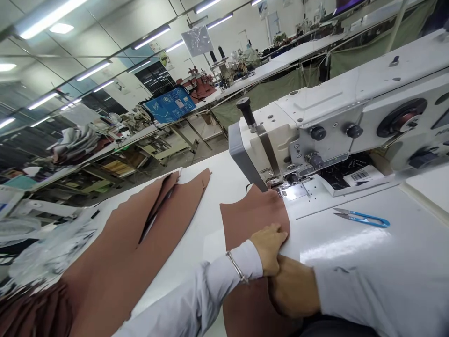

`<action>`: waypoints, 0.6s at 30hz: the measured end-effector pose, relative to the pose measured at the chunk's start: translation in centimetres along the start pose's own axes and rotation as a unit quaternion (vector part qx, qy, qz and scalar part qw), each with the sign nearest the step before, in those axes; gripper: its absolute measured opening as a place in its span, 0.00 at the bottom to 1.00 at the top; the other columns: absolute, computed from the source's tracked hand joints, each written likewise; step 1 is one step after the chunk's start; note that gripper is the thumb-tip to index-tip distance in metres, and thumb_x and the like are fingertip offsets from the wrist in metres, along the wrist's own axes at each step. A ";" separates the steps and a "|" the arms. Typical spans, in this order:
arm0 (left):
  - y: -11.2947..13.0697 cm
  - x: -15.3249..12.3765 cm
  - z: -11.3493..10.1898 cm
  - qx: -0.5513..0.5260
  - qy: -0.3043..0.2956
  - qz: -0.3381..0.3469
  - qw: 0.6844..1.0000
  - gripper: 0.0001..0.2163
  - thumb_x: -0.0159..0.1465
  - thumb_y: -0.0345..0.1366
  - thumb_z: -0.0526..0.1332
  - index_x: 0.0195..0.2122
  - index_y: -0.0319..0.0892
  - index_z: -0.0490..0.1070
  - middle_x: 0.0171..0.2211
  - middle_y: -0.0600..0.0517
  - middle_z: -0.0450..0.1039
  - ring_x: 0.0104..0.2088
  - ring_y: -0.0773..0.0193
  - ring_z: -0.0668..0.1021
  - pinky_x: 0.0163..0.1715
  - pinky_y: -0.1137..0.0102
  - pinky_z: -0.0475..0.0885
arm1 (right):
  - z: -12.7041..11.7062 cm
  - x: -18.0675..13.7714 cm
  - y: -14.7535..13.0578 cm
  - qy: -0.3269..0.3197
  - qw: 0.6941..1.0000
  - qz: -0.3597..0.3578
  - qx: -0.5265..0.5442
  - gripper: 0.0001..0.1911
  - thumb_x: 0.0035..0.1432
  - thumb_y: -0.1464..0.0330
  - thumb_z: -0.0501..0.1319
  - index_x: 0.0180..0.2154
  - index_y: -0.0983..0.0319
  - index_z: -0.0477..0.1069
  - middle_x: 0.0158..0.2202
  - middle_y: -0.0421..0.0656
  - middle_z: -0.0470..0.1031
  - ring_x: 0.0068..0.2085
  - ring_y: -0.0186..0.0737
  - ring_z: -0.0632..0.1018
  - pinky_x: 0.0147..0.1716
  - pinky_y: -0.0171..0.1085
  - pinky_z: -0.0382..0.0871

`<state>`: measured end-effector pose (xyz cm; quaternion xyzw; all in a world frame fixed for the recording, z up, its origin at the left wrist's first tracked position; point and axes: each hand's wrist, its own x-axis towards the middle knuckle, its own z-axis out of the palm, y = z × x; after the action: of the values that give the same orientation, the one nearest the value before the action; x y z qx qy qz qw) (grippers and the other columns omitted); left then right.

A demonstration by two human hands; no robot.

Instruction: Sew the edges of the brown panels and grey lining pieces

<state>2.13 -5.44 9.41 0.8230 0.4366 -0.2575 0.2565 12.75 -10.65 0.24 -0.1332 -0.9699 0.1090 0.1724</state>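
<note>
A brown fabric piece lies on the white table with its far edge under the presser foot of a sewing machine. My left hand rests on top of this fabric near its right edge, fingers stretched forward and lying flat. Close behind it, partly beneath the left wrist, my right hand is curled at the fabric's right edge; its fingertips are hidden. Blue-handled thread snips lie on the table to the right, apart from both hands.
More brown fabric panels spread across the left of the table, with a bunched stack at the near corner. A box holding a barcode-labelled item stands under the machine arm. Clear plastic lies at far left; other worktables stand behind.
</note>
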 end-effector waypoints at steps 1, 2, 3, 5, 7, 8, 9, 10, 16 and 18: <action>-0.2 0.2 0.2 -0.002 0.003 0.008 1.000 0.33 0.43 0.29 0.60 0.54 0.34 0.58 0.59 0.39 0.50 0.53 0.48 0.65 0.48 0.62 0.67 | -0.5 -0.6 0.4 0.005 1.000 -0.001 0.006 0.13 0.57 0.61 0.58 0.41 0.62 0.68 0.43 0.46 0.69 0.49 0.49 0.66 0.48 0.54 0.58; -0.4 0.4 0.4 -0.003 0.004 0.014 1.000 0.34 0.43 0.29 0.60 0.55 0.34 0.57 0.61 0.39 0.47 0.54 0.47 0.63 0.49 0.61 0.66 | -1.0 -1.2 0.9 0.011 1.000 0.003 0.013 0.15 0.56 0.60 0.58 0.43 0.61 0.68 0.44 0.45 0.69 0.51 0.51 0.63 0.49 0.56 0.54; -0.5 0.4 0.6 -0.004 0.001 0.017 1.000 0.36 0.44 0.30 0.60 0.57 0.34 0.55 0.62 0.39 0.44 0.55 0.47 0.62 0.50 0.61 0.65 | -1.3 -1.6 1.2 0.016 1.000 0.011 0.019 0.17 0.56 0.58 0.58 0.45 0.60 0.67 0.46 0.45 0.68 0.53 0.52 0.60 0.50 0.57 0.51; -0.7 0.5 0.7 -0.009 -0.014 0.020 1.000 0.37 0.45 0.29 0.59 0.59 0.36 0.51 0.63 0.42 0.41 0.56 0.47 0.60 0.51 0.60 0.64 | -1.5 -2.0 1.6 0.019 0.999 0.024 0.025 0.18 0.56 0.57 0.57 0.46 0.60 0.66 0.48 0.44 0.67 0.54 0.52 0.58 0.51 0.56 0.48; -0.8 0.5 0.7 -0.013 -0.026 0.022 0.999 0.38 0.45 0.29 0.58 0.59 0.38 0.50 0.63 0.43 0.40 0.57 0.47 0.59 0.51 0.59 0.64 | -1.2 -1.8 1.6 0.014 0.999 0.029 0.023 0.16 0.57 0.58 0.57 0.43 0.61 0.68 0.45 0.44 0.70 0.53 0.51 0.59 0.51 0.55 0.48; -0.8 0.5 0.6 -0.012 -0.029 0.022 0.999 0.38 0.45 0.28 0.58 0.59 0.38 0.49 0.63 0.44 0.39 0.57 0.47 0.59 0.51 0.59 0.64 | -0.9 -1.6 1.5 0.016 0.999 0.031 0.022 0.15 0.57 0.59 0.56 0.41 0.62 0.69 0.43 0.44 0.70 0.53 0.51 0.59 0.51 0.55 0.48; -0.8 0.5 0.5 -0.009 -0.031 0.022 0.999 0.38 0.45 0.28 0.58 0.59 0.37 0.49 0.63 0.44 0.39 0.57 0.47 0.59 0.52 0.59 0.63 | -0.6 -1.5 1.4 0.019 0.999 0.034 0.019 0.14 0.57 0.59 0.57 0.40 0.62 0.69 0.42 0.44 0.71 0.53 0.51 0.60 0.51 0.54 0.48; -0.8 0.6 0.4 -0.007 -0.035 0.023 0.999 0.38 0.45 0.28 0.58 0.59 0.37 0.49 0.63 0.44 0.40 0.57 0.46 0.59 0.52 0.59 0.63 | -0.3 -1.3 1.3 0.023 0.999 0.037 0.017 0.14 0.56 0.60 0.57 0.40 0.62 0.69 0.42 0.45 0.71 0.52 0.52 0.60 0.50 0.54 0.48; -0.8 1.0 -0.1 0.009 -0.052 0.032 0.998 0.34 0.46 0.29 0.59 0.57 0.38 0.54 0.62 0.43 0.45 0.55 0.48 0.62 0.51 0.60 0.65 | 0.2 -0.9 1.2 0.036 0.998 0.049 0.013 0.10 0.54 0.64 0.58 0.37 0.63 0.70 0.40 0.47 0.72 0.49 0.53 0.63 0.48 0.53 0.51; -0.8 1.1 -0.2 0.004 -0.050 0.038 0.998 0.32 0.47 0.29 0.59 0.56 0.39 0.55 0.60 0.44 0.48 0.55 0.49 0.63 0.51 0.60 0.64 | 0.0 -1.0 1.2 0.032 0.998 0.048 0.014 0.11 0.54 0.64 0.59 0.38 0.62 0.70 0.40 0.47 0.72 0.49 0.53 0.62 0.48 0.52 0.52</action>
<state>2.02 -4.30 8.74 0.8259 0.3908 -0.2904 0.2843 13.88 -9.85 -0.35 -0.1806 -0.9546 0.1268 0.1999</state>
